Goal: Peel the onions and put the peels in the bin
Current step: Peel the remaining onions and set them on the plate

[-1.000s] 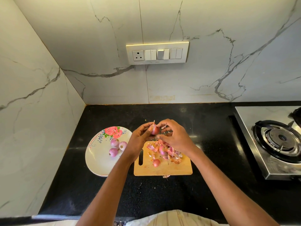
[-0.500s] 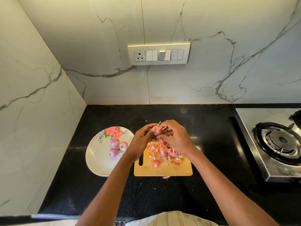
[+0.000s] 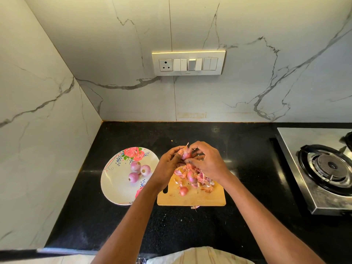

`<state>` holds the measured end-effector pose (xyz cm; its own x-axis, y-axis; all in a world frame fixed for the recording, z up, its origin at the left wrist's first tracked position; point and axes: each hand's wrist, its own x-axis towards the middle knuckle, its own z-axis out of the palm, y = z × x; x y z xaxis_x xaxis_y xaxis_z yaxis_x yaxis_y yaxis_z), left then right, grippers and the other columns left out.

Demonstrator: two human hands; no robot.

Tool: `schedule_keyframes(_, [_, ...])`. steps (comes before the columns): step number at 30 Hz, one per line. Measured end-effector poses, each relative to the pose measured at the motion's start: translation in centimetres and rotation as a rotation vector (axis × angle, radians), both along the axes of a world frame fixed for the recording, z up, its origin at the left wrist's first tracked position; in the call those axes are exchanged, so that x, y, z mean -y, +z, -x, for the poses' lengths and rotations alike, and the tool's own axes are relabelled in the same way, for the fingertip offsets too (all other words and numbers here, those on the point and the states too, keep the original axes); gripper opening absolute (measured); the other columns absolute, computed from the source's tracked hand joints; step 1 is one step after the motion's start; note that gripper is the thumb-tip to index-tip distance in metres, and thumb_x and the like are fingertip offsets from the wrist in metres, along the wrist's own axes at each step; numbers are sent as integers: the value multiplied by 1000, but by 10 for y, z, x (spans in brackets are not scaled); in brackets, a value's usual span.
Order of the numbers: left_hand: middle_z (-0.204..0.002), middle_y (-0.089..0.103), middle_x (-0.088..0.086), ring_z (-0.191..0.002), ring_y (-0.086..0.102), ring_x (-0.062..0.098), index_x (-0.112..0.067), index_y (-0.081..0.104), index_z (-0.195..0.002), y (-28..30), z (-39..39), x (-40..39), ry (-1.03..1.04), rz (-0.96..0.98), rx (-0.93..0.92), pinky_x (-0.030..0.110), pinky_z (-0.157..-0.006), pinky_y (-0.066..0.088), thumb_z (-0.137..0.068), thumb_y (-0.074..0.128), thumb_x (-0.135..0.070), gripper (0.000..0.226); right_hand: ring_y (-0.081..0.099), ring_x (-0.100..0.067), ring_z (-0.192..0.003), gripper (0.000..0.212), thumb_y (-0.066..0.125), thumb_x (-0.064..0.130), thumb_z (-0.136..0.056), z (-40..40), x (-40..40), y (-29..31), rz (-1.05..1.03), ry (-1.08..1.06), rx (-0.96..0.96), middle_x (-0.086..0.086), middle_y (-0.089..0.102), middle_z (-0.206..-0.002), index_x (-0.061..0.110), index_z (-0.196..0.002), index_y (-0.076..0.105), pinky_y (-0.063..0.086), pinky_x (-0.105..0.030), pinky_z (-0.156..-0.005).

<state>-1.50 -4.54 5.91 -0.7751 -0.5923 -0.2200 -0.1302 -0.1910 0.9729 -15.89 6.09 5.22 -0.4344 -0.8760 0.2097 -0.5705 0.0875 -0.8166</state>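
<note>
Both hands are up over the far edge of the cutting board (image 3: pixel 192 199); left hand (image 3: pixel 169 162) grips the onion (image 3: pixel 186 154), tip pointing up and away; right hand (image 3: pixel 207 159) pinches its skin from the right side; peels (image 3: pixel 196 176) piled right below.

Home kitchen: black countertop (image 3: pixel 190 231), gas stove (image 3: pixel 327 168), marble-look wall (image 3: pixel 247 92), switchboard (image 3: pixel 188 63)

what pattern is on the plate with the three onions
The plate is white with pink-red roses, green leaves and small blue sprigs, clearest in the head view.
</note>
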Motion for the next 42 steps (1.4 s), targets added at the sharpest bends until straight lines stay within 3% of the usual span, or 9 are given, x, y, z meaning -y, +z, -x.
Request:
schedule_keyframes(7, [-117, 72, 10, -109, 70, 23, -12, 61, -130, -4, 0, 0, 88, -82, -43, 27, -89, 57, -108, 39, -29, 35, 65, -5, -85, 18, 81, 27, -85, 0, 1, 4, -37, -18, -15, 13, 65, -89, 24, -89, 64, 51, -14, -72])
schedule_keyframes(17, [-118, 70, 14, -99, 71, 18, -10, 60, -130, 0, 3, -2, 202, -320, -106, 26, -83, 58, -109, 42, -27, 33, 68, -5, -85, 12, 75, 21, -91, -11, -1, 10, -35, -29, 107, 13, 70, -87, 26, -98, 66, 57, -20, -74])
schedule_keyframes(21, [-114, 72, 8, -100, 73, 20, -15, 61, -127, -1, 3, -3, 182, -236, -81, 27, -85, 58, -103, 55, -27, 27, 68, -2, -88, 15, 74, 18, -92, -13, -2, 13, -22, -12, 72, 15, 71, -92, 24, -105, 70, 57, -18, -77])
schedule_keyframes(27, [-119, 71, 12, -108, 69, 24, -15, 63, -124, 2, -2, 4, 274, -298, -120, 29, -91, 57, -106, 48, -24, 26, 66, -5, -84, 12, 72, 12, -91, -6, -7, 5, -97, 17, -4, 14, 68, -89, 23, -97, 72, 58, -26, -76])
schedule_keyframes(32, [-128, 67, 10, -116, 68, 22, -20, 59, -129, 10, -8, 9, 213, -236, -100, 34, -104, 53, -96, 60, -26, 34, 64, 2, -97, 25, 74, 32, -91, 1, -7, -2, -195, -60, 20, 12, 64, -114, 26, -116, 70, 57, -25, -88])
schedule_keyframes(34, [-131, 66, 10, -119, 66, 23, -18, 56, -136, 9, -8, 6, 173, -189, -84, 34, -104, 53, -92, 61, -31, 46, 64, 2, -102, 35, 74, 39, -91, -5, -3, 1, -141, -68, 111, 13, 63, -121, 31, -124, 66, 57, -21, -87])
schedule_keyframes(37, [-129, 68, 7, -117, 67, 21, -18, 56, -138, 7, -7, 3, 110, -138, -82, 30, -96, 56, -103, 53, -25, 36, 63, 4, -107, 46, 78, 37, -87, -12, 2, 9, -34, -44, 218, 16, 63, -125, 35, -130, 63, 56, -17, -87])
schedule_keyframes(42, [-127, 69, 7, -117, 67, 22, -18, 58, -136, 10, -3, 0, 66, -109, -82, 29, -93, 56, -106, 47, -22, 31, 66, -3, -108, 33, 80, 31, -85, -14, 3, 7, 65, -65, 191, 15, 69, -115, 33, -117, 71, 56, -20, -89])
